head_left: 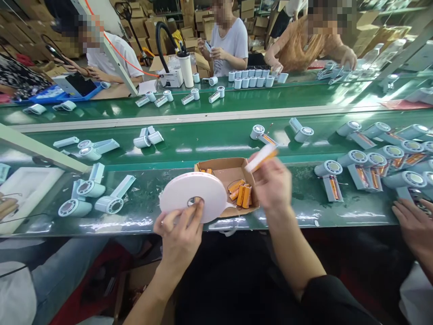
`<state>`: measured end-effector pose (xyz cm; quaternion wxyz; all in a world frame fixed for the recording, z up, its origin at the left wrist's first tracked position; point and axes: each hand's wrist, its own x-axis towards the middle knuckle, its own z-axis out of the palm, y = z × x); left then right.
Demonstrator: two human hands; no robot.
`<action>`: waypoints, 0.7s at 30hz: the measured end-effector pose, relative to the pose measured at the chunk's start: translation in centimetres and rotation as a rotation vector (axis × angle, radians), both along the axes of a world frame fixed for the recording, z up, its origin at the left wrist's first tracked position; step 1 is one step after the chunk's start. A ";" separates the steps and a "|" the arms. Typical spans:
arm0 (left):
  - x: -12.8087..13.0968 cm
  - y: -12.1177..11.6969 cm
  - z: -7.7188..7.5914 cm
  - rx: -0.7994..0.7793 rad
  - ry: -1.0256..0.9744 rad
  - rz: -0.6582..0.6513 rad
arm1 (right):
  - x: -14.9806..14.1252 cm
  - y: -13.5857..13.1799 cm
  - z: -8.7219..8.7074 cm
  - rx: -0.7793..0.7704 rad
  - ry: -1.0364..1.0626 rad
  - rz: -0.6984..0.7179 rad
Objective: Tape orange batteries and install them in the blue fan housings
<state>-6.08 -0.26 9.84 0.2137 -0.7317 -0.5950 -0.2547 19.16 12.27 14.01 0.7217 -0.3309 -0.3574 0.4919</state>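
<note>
My left hand (pixel 181 237) grips a large white roll of tape (pixel 209 192), with fingers at its centre hole. The roll is tilted above the bench, partly in front of an open cardboard box (pixel 221 166). Slightly blurred, my right hand (pixel 275 187) is raised to the right of that box. Between its fingers is an orange battery (pixel 270 155) with a white strip (pixel 259 158) along it. Several orange batteries (pixel 244 196) with thin wires lie in the box. A short piece of white tape hangs at the roll's lower right.
Several pale blue fan-like housings (pixel 110 204) stand at left. More housings (pixel 356 158), some with orange batteries in their handles, crowd the right. Beyond runs a green conveyor (pixel 203 135). A co-worker's hand (pixel 414 221) is at far right; other people sit across the line.
</note>
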 end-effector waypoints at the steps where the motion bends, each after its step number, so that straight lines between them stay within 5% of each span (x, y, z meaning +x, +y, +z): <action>1: -1.5 0.0 -0.2 -0.053 -0.019 0.021 | 1.9 1.0 0.5 0.084 0.082 -0.150; 3: -5.5 0.1 -0.8 -0.167 -0.104 0.089 | 5.9 2.4 1.2 0.164 0.167 -0.322; 6: -10.6 0.8 -1.7 -0.372 -0.267 0.143 | 10.6 2.0 0.1 0.091 0.109 -0.252; 10: -10.0 3.2 -0.3 -0.330 -0.401 0.076 | 13.9 -1.3 -4.5 -0.108 0.020 -0.127; 13: -3.5 7.8 3.3 -0.383 -0.357 -0.221 | 15.1 -3.6 -7.7 -0.193 0.030 -0.137; 17: 10.3 18.1 7.6 -0.628 -0.185 -0.642 | 15.1 -5.8 -10.3 -0.257 0.017 -0.136; 21: 26.1 27.8 8.3 -0.849 0.014 -0.591 | 13.8 -6.3 -11.7 -0.300 -0.098 -0.046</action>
